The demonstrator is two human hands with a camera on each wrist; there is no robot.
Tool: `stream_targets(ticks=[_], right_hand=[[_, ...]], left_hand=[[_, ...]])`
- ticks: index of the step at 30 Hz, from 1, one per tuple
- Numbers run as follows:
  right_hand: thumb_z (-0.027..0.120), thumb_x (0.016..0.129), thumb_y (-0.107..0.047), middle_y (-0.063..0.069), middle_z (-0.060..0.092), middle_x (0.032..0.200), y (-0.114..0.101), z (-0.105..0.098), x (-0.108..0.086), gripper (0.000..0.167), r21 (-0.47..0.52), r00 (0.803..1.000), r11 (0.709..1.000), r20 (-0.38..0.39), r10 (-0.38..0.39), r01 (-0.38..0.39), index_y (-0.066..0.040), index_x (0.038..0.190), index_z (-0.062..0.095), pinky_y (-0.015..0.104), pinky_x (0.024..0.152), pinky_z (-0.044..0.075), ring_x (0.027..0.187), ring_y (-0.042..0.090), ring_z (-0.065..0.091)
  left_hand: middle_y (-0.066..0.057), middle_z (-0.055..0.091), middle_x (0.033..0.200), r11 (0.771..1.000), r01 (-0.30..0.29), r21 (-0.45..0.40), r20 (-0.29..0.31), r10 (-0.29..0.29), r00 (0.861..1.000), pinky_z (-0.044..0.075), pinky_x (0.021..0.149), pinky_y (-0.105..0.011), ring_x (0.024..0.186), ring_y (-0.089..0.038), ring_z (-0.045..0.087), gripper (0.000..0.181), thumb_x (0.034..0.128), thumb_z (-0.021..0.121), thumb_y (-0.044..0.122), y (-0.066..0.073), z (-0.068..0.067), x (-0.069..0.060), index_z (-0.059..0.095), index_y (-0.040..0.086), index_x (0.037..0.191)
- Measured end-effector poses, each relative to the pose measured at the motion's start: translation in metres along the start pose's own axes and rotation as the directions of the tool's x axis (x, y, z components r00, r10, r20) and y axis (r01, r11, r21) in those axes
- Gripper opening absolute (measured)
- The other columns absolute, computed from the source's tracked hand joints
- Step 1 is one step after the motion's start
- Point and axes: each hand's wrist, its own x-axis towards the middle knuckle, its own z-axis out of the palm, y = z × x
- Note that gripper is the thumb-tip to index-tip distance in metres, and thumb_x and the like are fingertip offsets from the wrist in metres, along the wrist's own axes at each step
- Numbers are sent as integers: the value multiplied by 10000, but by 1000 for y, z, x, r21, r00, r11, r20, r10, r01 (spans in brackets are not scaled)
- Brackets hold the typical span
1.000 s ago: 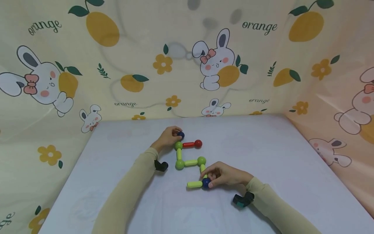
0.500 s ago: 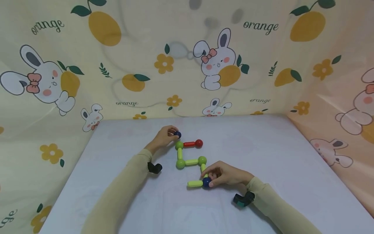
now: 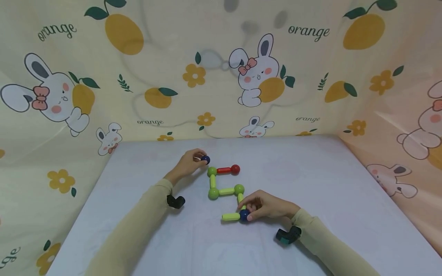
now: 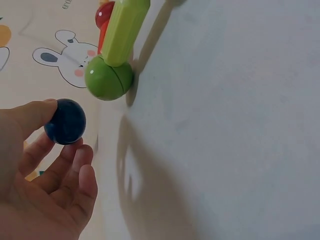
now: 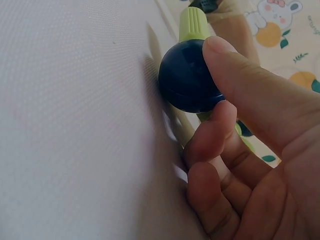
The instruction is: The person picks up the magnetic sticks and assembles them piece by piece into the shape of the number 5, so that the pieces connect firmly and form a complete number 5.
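My left hand [image 3: 188, 163] pinches a dark blue ball [image 4: 66, 122] between thumb and fingertips. In the left wrist view that ball is apart from the nearest green ball [image 4: 108, 78]. Lower down, my right hand [image 3: 267, 205] holds another dark blue ball [image 5: 187, 75] with thumb and fingers, at the near end of a zigzag of joined sticks and balls. Light green sticks [image 3: 226, 191] link the green balls [image 3: 213, 193]; one stick [image 3: 230, 217] points left from the held ball, its far end free. A red stick [image 3: 224, 170] with a red ball [image 3: 235, 169] extends right from the top green ball.
The pieces lie on a white table [image 3: 304, 176]. Behind it and along both sides hangs a cream cloth [image 3: 214, 96] printed with rabbits and oranges. Each wrist wears a small black camera [image 3: 176, 201].
My left hand has drawn the blue ball leftward, away from the top green ball. The right hand and the joined pieces stay about where they were.
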Motion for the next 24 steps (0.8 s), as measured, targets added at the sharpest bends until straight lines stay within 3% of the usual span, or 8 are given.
stream_targets(ticks=[12, 24], right_hand=[[734, 928, -139, -34, 531, 832, 3, -1, 0, 345, 14, 1000, 1000, 4, -11, 11, 0, 1239, 674, 144, 644, 419, 718, 6, 489], [727, 932, -117, 22, 484, 803, 7, -1, 1, 334, 11, 999, 999, 6, -50, 50, 12, 1234, 670, 165, 623, 383, 715, 1, 456]], left_hand=[[-141, 635, 1336, 995, -98, -18, 36, 99, 994, 516, 1011, -452, 1185, -301, 610, 377, 987, 653, 204, 2, -9, -39, 583, 70, 1332], [-136, 666, 1276, 977, -202, -66, 120, 209, 971, 534, 893, -360, 1042, -222, 626, 379, 969, 676, 162, 12, 0, -79, 601, 25, 1314]])
